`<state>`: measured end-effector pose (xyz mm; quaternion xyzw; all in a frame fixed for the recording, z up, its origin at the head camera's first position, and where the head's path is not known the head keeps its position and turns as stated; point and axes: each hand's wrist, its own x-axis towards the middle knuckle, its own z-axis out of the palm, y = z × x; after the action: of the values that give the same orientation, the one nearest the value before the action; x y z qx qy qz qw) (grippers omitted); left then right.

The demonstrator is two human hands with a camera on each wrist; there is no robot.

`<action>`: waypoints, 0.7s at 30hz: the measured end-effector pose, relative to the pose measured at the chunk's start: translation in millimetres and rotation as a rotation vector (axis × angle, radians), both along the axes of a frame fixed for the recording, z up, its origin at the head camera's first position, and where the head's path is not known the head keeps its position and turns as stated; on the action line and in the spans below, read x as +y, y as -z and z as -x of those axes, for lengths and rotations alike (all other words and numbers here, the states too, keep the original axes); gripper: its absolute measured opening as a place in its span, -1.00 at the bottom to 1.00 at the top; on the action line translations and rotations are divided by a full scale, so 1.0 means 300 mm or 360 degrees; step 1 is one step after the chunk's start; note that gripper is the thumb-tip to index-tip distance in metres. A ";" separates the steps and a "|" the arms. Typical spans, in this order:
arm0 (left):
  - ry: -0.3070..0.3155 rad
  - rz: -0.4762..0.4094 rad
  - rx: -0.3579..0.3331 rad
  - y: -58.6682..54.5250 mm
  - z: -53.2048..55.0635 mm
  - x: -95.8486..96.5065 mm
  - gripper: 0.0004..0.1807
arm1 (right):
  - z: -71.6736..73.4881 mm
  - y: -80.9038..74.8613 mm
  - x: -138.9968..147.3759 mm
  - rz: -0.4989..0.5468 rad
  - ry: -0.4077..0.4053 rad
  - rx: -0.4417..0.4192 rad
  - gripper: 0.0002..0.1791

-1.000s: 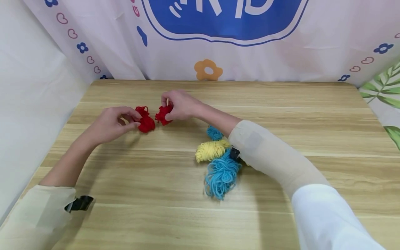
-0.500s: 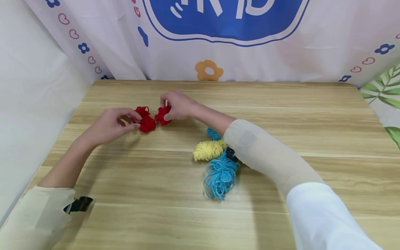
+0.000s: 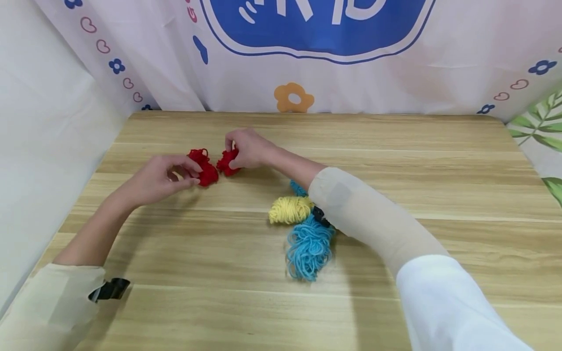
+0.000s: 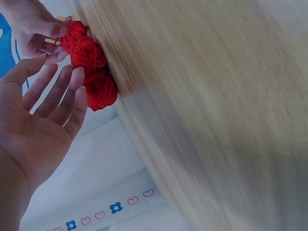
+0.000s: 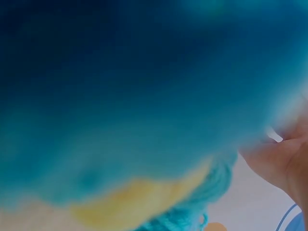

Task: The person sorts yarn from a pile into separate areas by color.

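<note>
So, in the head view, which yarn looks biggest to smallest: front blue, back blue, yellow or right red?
1. Front blue yarn
2. Yellow yarn
3. Right red yarn and back blue yarn: can't rank; both partly hidden.

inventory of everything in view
red yarn: at least two bundles, red, at hands
yellow yarn: one visible, yellow, centre
blue yarn: two bundles visible, blue, before and behind yellow
table: one, light brown, under yarn
backdrop: one, white with prints, behind table
leafy cloth: one, green and white, right
white surface: one, white, left edge
black devices: two, black, at cuffs
cuffs: two, beige, both forearms
sleeve: one, white, right arm
left hand: one, bare, at left red yarn
right hand: one, bare, pinching right red bundle
</note>
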<state>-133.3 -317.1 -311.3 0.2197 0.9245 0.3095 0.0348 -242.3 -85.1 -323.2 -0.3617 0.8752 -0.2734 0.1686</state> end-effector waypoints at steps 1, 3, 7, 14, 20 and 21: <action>0.0000 -0.0004 -0.0003 -0.001 -0.001 0.000 -0.84 | 0.000 0.000 -0.001 -0.0004 0.0004 -0.0001 -0.76; -0.0001 -0.0012 -0.0013 -0.002 -0.003 0.001 -0.84 | 0.000 0.001 -0.003 -0.0014 0.0012 -0.0003 -0.76; -0.0007 -0.0002 -0.0024 -0.007 -0.008 0.003 -0.85 | 0.000 0.003 -0.007 -0.0031 0.0014 -0.0008 -0.75; 0.0006 0.0000 -0.0026 -0.013 -0.010 0.010 -0.82 | -0.002 0.003 -0.020 -0.0047 0.0037 0.0059 -0.72; -0.0013 0.0007 -0.0048 -0.013 -0.012 0.013 -0.81 | -0.003 0.009 -0.023 -0.0034 0.0075 0.0071 -0.70; -0.0015 0.0010 -0.0052 -0.013 -0.012 0.013 -0.80 | -0.003 0.010 -0.022 -0.0021 0.0077 0.0053 -0.70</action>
<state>-129.6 -313.3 -307.5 0.2100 0.9258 0.3105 0.0490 -241.3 -91.8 -326.0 -0.3439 0.8881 -0.2656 0.1498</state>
